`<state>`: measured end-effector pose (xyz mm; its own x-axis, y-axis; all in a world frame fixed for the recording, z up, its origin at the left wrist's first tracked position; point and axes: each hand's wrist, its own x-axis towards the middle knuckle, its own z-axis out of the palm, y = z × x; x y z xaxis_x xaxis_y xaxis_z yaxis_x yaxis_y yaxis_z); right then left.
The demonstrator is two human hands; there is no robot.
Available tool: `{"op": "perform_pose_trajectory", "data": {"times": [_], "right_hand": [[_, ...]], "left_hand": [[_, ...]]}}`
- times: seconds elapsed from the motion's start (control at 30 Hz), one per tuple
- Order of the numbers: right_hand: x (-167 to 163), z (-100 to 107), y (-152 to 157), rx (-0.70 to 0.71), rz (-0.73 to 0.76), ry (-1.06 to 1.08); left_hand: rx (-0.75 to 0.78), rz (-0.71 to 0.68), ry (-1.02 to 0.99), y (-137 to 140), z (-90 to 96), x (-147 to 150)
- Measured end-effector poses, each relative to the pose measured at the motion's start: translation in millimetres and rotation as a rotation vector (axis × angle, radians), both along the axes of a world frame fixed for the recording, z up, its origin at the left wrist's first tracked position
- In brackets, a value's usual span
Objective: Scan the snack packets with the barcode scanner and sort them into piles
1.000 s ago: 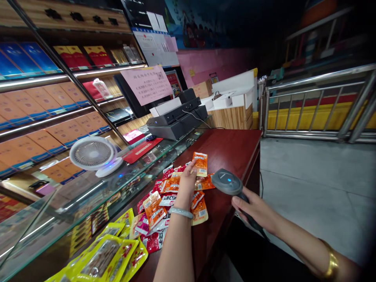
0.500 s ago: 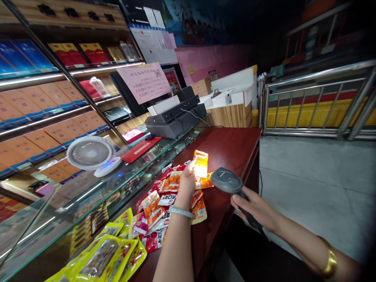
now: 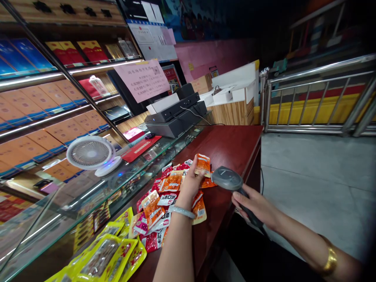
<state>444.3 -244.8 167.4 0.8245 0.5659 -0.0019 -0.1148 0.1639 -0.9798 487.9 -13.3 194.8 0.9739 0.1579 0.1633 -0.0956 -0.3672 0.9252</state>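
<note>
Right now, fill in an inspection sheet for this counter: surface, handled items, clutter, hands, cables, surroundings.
Surface: dark red counter beside a glass display case.
Handled items: orange packet; grey scanner, its head near the packet.
Clutter: overlapping red and orange packets; yellow packets nearer the camera.
Hands: left hand holds the orange packet; right hand grips the scanner's handle.
Cables: pale cable at the black machine; dark cable beside the counter's right edge.
Surroundings: shelved boxes, white fan, metal railing.
</note>
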Motion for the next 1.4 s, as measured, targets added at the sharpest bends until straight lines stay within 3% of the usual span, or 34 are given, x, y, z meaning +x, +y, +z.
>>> {"op": "perform_pose_trajectory", "data": {"times": [0.07, 0.27, 0.37, 0.57, 0.73, 0.93, 1.07, 1.2, 1.4], "right_hand": [[2, 0, 0, 0.009, 0.001, -0.018], [7, -5, -2, 0.036, -0.016, -0.017], [7, -3, -2, 0.052, -0.039, 0.019], [20, 20, 15, 0.102, -0.002, 0.098], [44, 32, 38, 0.028, 0.076, 0.13], [84, 40, 51, -0.037, -0.011, 0.105], [101, 50, 50, -0.091, -0.084, 0.08], [87, 56, 44, -0.12, -0.099, 0.03], [41, 46, 40, -0.121, 0.144, -0.038]], "left_hand": [[0.193, -0.019, -0.049, 1, 2.4, 1], [0.865, 0.185, -0.002, 16, 9.2, -7], [1.005, 0.175, 0.06, 19, 9.3, -11], [1.101, 0.165, 0.062, 14, 13.4, -16], [1.147, 0.152, 0.078, 13, 15.8, -18], [1.129, 0.22, 0.138, 13, 20.6, -18], [0.954, 0.264, 0.204, 15, 26.1, -20], [0.728, 0.403, 0.16, 21, 25.6, -18], [0.418, 0.506, 0.054, 27, 17.5, -7]]}}
